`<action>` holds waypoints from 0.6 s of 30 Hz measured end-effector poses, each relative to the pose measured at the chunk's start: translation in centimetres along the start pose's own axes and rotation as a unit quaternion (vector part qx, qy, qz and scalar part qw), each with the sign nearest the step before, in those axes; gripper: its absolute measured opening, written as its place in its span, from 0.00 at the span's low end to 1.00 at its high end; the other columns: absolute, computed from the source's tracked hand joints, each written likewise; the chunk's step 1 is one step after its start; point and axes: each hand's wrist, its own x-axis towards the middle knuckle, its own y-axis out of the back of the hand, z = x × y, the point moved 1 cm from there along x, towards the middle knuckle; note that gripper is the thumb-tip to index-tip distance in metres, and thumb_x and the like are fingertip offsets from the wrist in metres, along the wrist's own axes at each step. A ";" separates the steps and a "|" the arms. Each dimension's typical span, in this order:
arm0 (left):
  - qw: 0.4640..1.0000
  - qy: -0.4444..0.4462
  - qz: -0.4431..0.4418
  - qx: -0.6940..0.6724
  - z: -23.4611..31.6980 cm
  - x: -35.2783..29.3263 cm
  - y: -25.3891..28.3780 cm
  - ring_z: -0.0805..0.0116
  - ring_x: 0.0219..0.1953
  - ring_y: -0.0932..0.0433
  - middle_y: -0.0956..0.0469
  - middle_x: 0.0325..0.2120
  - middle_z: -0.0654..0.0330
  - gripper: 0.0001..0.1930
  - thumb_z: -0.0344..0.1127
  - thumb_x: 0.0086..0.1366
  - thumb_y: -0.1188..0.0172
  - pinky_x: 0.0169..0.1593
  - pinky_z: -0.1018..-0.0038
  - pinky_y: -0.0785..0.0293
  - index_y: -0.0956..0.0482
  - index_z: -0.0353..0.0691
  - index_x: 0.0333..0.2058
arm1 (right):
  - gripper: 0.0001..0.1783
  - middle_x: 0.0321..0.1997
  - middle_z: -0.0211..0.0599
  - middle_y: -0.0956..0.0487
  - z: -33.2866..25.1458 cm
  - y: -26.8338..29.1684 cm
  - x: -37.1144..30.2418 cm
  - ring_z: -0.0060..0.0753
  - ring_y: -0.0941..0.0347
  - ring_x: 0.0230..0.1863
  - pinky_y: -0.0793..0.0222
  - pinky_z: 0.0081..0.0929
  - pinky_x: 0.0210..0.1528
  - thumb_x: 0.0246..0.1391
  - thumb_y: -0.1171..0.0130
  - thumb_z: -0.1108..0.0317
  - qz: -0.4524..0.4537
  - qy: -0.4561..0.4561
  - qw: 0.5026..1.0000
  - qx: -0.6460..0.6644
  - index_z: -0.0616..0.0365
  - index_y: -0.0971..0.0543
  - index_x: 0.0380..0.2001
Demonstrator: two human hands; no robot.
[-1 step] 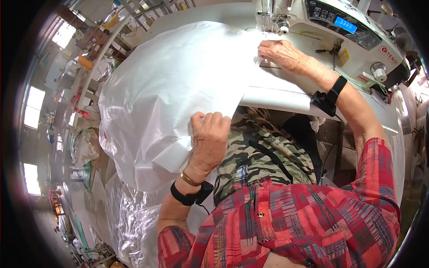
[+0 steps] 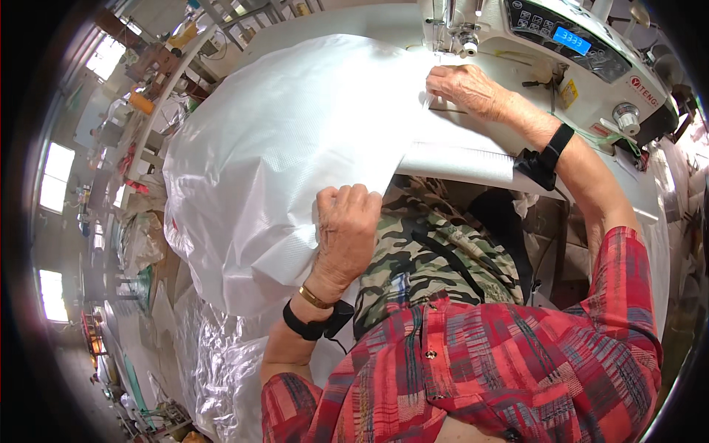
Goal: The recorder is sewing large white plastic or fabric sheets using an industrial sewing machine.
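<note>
A large white woven-plastic sheet (image 2: pixel 284 148) spreads over the sewing table and droops in creases off its left side. With curled fingers, my left hand (image 2: pixel 346 232) grips the near edge of this sheet above my lap. My right hand (image 2: pixel 469 90) is closed on the sheet's right edge, just in front of the needle area; its fingertips are partly hidden. Behind that hand rises the white sewing machine (image 2: pixel 620 81), its needle and presser parts (image 2: pixel 465 44) over the brightly lit end of the sheet. Its panel display glows blue.
A rolled white edge (image 2: pixel 461 164) runs along the table front beneath my right forearm. Shiny clear plastic (image 2: pixel 221 369) lies heaped at lower left. Farther left, a cluttered bench holds an orange thread cone (image 2: pixel 140 102). Metal bars (image 2: pixel 255 16) stand at the far edge.
</note>
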 end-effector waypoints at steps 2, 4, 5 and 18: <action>0.999 0.040 -0.031 -0.008 0.4 0.1 0.3 0.60 0.34 0.28 0.29 0.25 0.59 0.09 0.23 0.55 0.42 0.45 0.64 0.36 0.23 0.37 0.36 | 0.04 0.34 0.35 0.26 0.1 0.4 -0.1 0.37 0.24 0.35 0.27 0.36 0.35 0.56 0.45 0.76 -0.021 -0.006 1.000 0.003 0.58 0.30 0.31; 0.999 0.039 -0.023 -0.021 1.0 0.3 0.9 0.60 0.34 0.28 0.28 0.25 0.58 0.12 0.23 0.55 0.41 0.41 0.65 0.34 0.22 0.36 0.40 | 0.03 0.31 0.33 0.26 0.1 0.5 -0.1 0.38 0.24 0.33 0.27 0.37 0.34 0.58 0.46 0.75 -0.021 -0.001 1.000 -0.004 0.58 0.30 0.33; 0.999 0.038 -0.013 -0.034 1.3 0.4 1.2 0.59 0.33 0.28 0.26 0.26 0.58 0.14 0.23 0.56 0.41 0.38 0.66 0.33 0.22 0.35 0.43 | 0.03 0.31 0.33 0.26 0.3 0.2 -0.1 0.38 0.24 0.33 0.27 0.37 0.34 0.58 0.46 0.75 -0.022 -0.001 1.000 -0.003 0.58 0.30 0.33; 0.986 0.097 -0.034 -0.130 2.5 -1.0 0.7 0.55 0.27 0.22 0.22 0.35 0.53 0.27 0.18 0.56 0.44 0.31 0.65 0.26 0.27 0.34 0.57 | 0.04 0.35 0.32 0.21 1.2 -1.0 0.2 0.32 0.21 0.37 0.20 0.34 0.43 0.63 0.47 0.69 -0.016 -0.027 0.999 0.037 0.56 0.25 0.36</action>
